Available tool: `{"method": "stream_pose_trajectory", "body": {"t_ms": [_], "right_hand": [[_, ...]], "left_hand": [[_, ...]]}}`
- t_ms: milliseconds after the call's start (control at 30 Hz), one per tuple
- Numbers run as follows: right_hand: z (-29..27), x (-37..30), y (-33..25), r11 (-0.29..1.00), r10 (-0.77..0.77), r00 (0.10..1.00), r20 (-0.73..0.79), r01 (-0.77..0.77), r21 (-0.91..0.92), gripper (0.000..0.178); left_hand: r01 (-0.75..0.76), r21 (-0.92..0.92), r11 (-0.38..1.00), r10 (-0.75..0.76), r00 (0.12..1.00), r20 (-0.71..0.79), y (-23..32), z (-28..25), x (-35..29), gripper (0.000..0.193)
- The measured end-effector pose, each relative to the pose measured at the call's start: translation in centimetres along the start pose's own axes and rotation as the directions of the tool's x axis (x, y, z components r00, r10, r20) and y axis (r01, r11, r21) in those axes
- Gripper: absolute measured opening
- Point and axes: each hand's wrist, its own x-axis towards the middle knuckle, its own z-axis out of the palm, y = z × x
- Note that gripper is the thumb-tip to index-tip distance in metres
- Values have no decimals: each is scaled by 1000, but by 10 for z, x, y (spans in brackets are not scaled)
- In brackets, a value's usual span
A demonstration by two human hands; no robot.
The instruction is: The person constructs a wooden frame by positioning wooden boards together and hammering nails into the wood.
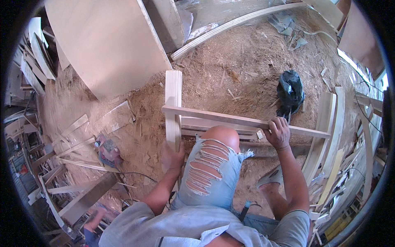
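My right hand [278, 132] is closed round a long, thin wooden strip [230, 117] toward its right end. The strip runs across in front of my raised knee, and its left end lies over a grooved wooden board [173, 88] that points away from me. Nearer to me, my left hand [174, 157] grips that board, with the fingers partly hidden and slightly blurred. Beyond my knee, more pale wood [218, 124] lies under the strip. The strip's right end reaches the long boards [321, 136] at my right.
Sawdust and offcuts cover the ground. A large flat panel [111, 41] lies at the far left, and a curved moulding [238, 26] at the back. A black plastic bag [290, 90] sits ahead right. At left are a reddish power tool [109, 153] and another person's arm [95, 219].
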Motion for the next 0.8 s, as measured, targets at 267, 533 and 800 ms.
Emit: {"method": "stream_pose_trajectory", "body": {"t_ms": [267, 533, 800], "right_hand": [[-4, -1, 1, 991, 135, 973, 186, -136, -9, 38], [-28, 59, 6, 968, 100, 785, 611, -218, 122, 74], [-43, 36, 32, 977, 103, 774, 624, -197, 84, 85]], "left_hand": [[123, -7, 992, -122, 991, 58, 1, 8, -5, 86], [83, 192, 978, -84, 996, -2, -116, 62, 17, 85], [132, -85, 988, -128, 990, 59, -9, 17, -2, 98]]}}
